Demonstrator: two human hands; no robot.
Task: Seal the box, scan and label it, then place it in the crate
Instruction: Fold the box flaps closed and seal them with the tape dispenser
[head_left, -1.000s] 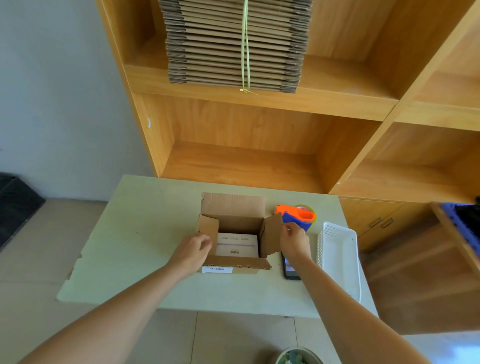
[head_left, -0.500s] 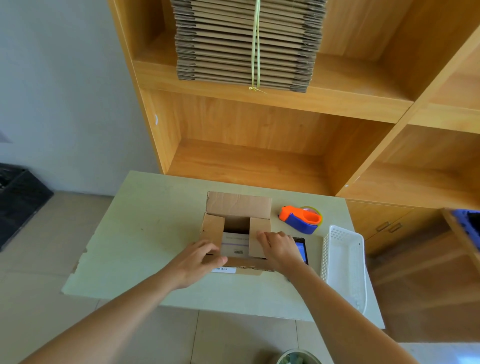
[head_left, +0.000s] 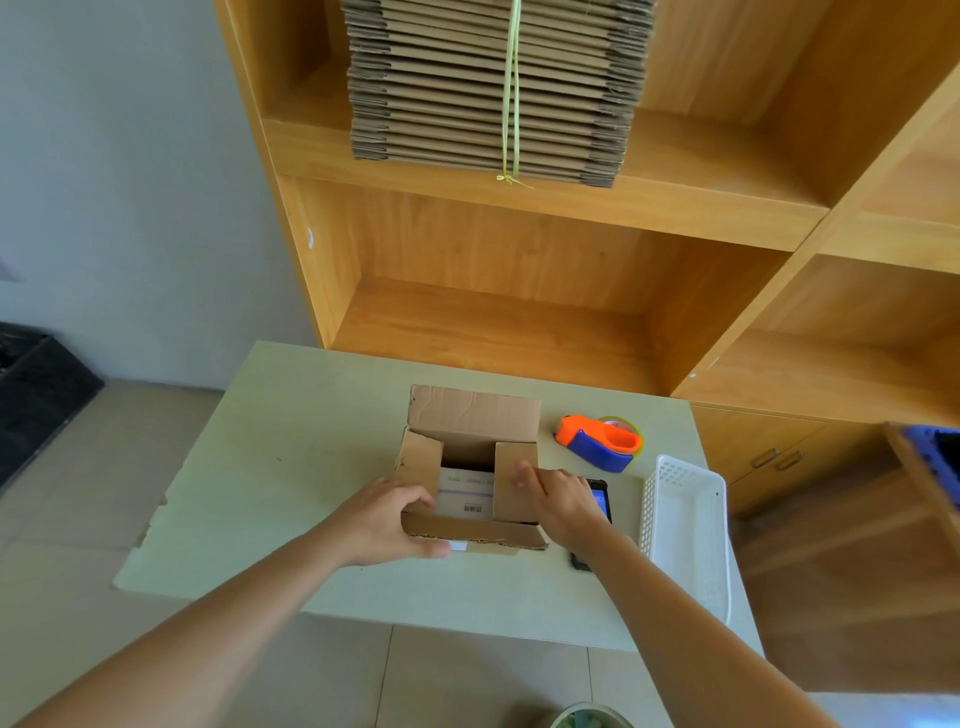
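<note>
Two hands folding the flaps of an open box (head_left: 470, 467) at the centre of a pale table (head_left: 291, 441).

The left hand (head_left: 384, 519) grips the box's near-left corner, fingers curled over the left flap. The right hand (head_left: 563, 501) lies flat on the right flap, fingers straight, pressing it inward. The far flap stands upright; a white packet (head_left: 465, 499) shows inside. Right of the box sit an orange-and-blue tape dispenser (head_left: 597, 441), a phone (head_left: 600, 499) partly under the right wrist, and a white basket (head_left: 685, 530). A bundle of flat cartons (head_left: 493, 83) fills the shelf at the top of the frame.
</note>
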